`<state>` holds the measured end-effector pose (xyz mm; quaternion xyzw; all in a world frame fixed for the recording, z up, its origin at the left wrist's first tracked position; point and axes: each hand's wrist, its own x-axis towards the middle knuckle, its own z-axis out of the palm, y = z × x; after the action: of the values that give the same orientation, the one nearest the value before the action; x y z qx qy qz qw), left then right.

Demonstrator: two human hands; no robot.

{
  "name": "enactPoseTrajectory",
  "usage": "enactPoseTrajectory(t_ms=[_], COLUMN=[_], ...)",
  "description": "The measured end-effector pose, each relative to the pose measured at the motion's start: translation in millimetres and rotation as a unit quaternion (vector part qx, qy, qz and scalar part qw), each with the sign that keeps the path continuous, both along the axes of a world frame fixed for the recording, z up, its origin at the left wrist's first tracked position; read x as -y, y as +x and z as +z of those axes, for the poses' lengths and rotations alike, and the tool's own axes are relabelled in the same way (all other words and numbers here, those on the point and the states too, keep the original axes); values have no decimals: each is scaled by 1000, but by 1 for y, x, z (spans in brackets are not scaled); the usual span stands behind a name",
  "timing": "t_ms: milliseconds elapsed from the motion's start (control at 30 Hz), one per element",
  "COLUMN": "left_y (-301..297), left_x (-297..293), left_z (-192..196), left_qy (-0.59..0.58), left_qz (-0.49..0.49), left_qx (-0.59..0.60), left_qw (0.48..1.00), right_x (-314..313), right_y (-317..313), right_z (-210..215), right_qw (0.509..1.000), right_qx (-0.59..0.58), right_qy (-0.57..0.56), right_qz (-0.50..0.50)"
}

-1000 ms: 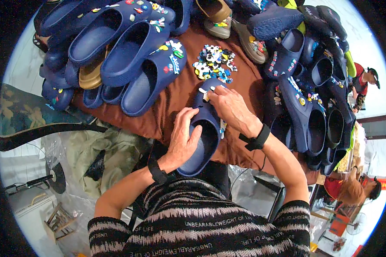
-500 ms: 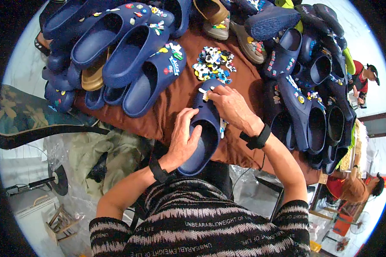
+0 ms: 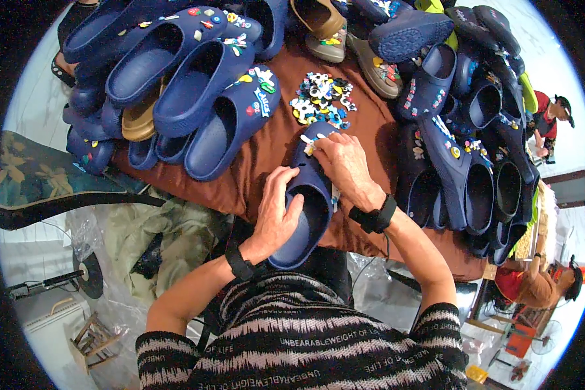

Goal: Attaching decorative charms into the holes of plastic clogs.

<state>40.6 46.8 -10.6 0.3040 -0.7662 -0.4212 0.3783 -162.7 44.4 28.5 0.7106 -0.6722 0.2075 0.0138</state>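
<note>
A dark blue clog (image 3: 314, 224) lies in front of me, toe pointing away, its heel at the table's near edge. My left hand (image 3: 276, 211) grips its left side, with the thumb at the foot opening and the fingers along the upper. Over the toe, my right hand (image 3: 346, 164) is closed, its fingertips pinching a small white and yellow shoe charm (image 3: 310, 145) against the upper. The fingers partly cover this charm. Just beyond the toe lies a heap of colourful shoe charms (image 3: 321, 97), mostly white, black, blue and yellow.
Brown cloth (image 3: 273, 146) covers the table. Decorated blue clogs (image 3: 205, 84) are piled at the left, and more clogs (image 3: 480, 195) crowd the right. A grey-brown clog (image 3: 378, 68) lies at the back. Two other people (image 3: 545, 283) are at the far right.
My right wrist has shifted slightly left and nearer to me, while its fingertips stay at the charm on the toe. My left hand keeps its hold on the clog.
</note>
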Motion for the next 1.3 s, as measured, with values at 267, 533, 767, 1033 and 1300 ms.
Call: enactPoseTrajectory(t_ms=[267,533,767,1033,1300], left_y=[3,-1,2,1,2], left_x=[1,-1,-1,0,-2], left_z=[0,0,1,1,2], left_qy=[-2,27,38,18,7], left_qz=[-3,-8,-13,-1,3], left_qx=[-8,8,9,12,7], left_qw=[1000,1000,999,1000,1000], right_x=[25,116,139,130,85], right_y=[-18,-69,-68,-61,-70], right_z=[27,-26,-26,-12,12], right_qw=[986,994,987,986,876], right_qx=[137,82,20,51,448], right_qy=[91,67,153,157,167], right_qz=[-24,23,49,13,60])
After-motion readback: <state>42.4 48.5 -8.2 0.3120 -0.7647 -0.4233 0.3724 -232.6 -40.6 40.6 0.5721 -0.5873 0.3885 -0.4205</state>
